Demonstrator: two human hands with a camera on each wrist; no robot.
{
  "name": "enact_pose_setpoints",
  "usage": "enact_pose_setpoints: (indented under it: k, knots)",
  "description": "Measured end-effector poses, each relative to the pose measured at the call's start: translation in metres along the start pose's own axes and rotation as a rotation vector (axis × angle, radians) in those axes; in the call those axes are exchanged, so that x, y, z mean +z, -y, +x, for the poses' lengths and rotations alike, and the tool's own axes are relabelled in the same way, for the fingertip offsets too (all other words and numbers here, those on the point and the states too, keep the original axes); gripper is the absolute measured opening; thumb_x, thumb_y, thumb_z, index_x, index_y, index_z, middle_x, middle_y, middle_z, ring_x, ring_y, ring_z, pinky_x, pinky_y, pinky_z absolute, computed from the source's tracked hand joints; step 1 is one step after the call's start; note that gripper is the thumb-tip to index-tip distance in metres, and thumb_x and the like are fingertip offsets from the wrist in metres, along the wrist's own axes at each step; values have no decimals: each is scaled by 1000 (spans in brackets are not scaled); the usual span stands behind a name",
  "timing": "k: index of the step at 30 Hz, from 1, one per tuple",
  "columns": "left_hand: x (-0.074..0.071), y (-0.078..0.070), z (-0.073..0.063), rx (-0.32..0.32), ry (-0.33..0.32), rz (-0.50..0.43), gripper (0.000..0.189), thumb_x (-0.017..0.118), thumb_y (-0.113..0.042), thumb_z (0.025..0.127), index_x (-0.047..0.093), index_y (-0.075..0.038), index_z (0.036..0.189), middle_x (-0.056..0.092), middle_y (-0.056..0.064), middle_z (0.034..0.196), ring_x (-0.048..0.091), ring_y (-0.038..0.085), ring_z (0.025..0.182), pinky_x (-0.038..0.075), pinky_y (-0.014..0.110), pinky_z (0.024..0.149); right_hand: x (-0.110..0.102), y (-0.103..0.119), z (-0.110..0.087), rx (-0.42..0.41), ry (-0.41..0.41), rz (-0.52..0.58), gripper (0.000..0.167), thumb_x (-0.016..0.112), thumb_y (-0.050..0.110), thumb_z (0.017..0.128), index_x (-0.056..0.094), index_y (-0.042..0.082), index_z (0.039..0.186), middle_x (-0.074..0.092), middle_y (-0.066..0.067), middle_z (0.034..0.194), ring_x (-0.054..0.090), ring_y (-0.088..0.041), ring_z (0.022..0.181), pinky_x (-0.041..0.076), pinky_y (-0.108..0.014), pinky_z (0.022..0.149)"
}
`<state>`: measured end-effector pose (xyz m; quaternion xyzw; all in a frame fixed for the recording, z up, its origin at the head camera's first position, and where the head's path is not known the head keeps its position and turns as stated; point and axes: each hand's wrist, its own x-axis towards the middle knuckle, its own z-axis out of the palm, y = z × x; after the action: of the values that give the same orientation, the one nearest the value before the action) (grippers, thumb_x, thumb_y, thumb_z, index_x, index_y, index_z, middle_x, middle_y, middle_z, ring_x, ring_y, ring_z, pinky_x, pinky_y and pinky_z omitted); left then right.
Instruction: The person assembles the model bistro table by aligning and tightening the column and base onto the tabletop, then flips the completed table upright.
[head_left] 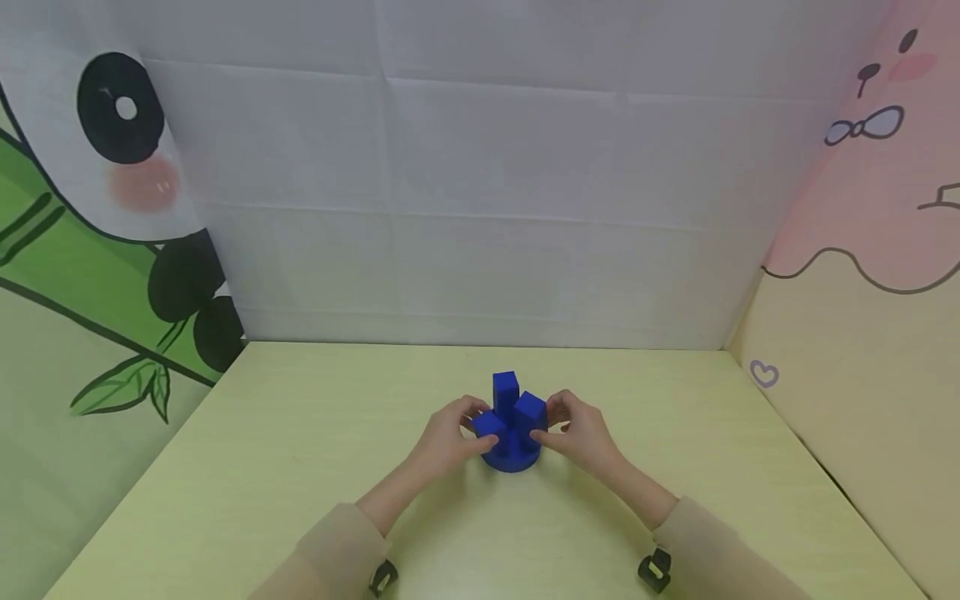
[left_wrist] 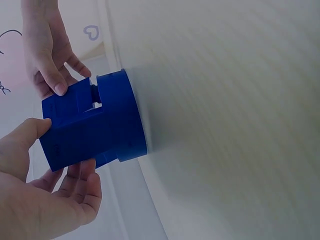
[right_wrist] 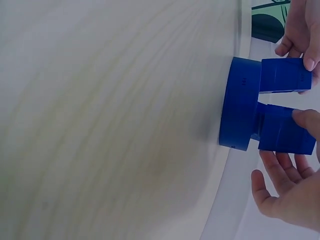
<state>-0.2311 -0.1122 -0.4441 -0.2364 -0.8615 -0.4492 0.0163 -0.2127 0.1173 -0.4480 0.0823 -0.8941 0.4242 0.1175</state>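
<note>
A blue round base point(head_left: 512, 463) stands on the table with three blue blocks raised on it. My left hand point(head_left: 442, 437) pinches the left block point(head_left: 489, 424) between thumb and fingers. On the other side, my right hand point(head_left: 587, 429) holds the right block point(head_left: 530, 407), its thumb at the front. The back block point(head_left: 506, 388) rises highest in the head view, touched by neither hand. In the right wrist view, a narrow neck shows between the base point(right_wrist: 240, 105) and the block point(right_wrist: 285, 130) in my right hand.
The pale wooden table point(head_left: 337, 400) runs back to a white cloth wall point(head_left: 480, 208). Printed cartoon panels flank it: a green panel point(head_left: 75, 242) at left and a pink and cream one point(head_left: 862, 333) at right. Dark wrist straps point(head_left: 656, 570) sit by both sleeves.
</note>
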Motion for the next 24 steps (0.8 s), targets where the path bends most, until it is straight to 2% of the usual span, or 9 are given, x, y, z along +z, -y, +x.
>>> enact_pose_setpoints:
  k: [6, 12, 20, 24]
  knots:
    - [-3, 2, 4, -6, 0, -2, 40, 78, -20, 77, 60, -7, 111, 65, 6, 100, 62, 19, 85, 51, 26, 67, 1, 1, -2, 5, -8, -4, 39, 83, 17, 71, 53, 10, 96, 66, 0, 82, 65, -15, 79, 49, -28, 69]
    - [-3, 0, 5, -24, -7, 14, 38, 79, -21, 76, 62, -6, 106, 67, 5, 95, 64, 28, 87, 50, 26, 65, 2, -1, -3, 2, -27, 1, 42, 83, 17, 71, 54, 8, 101, 65, 0, 82, 64, -15, 76, 50, -29, 69]
    - [-3, 0, 5, -41, -2, 25, 36, 79, -21, 76, 62, -6, 104, 66, 4, 92, 64, 29, 87, 50, 26, 64, 2, 0, -2, -46, 5, -42, 60, 81, 16, 73, 50, 9, 124, 59, 0, 78, 62, -16, 75, 50, -25, 65]
    - [-2, 0, 5, -49, 0, 26, 36, 79, -22, 75, 63, -6, 103, 67, 4, 91, 64, 29, 87, 50, 26, 63, 1, 3, -1, -43, 43, -93, 67, 81, 20, 74, 47, 10, 131, 58, -3, 86, 60, -22, 81, 49, -26, 68]
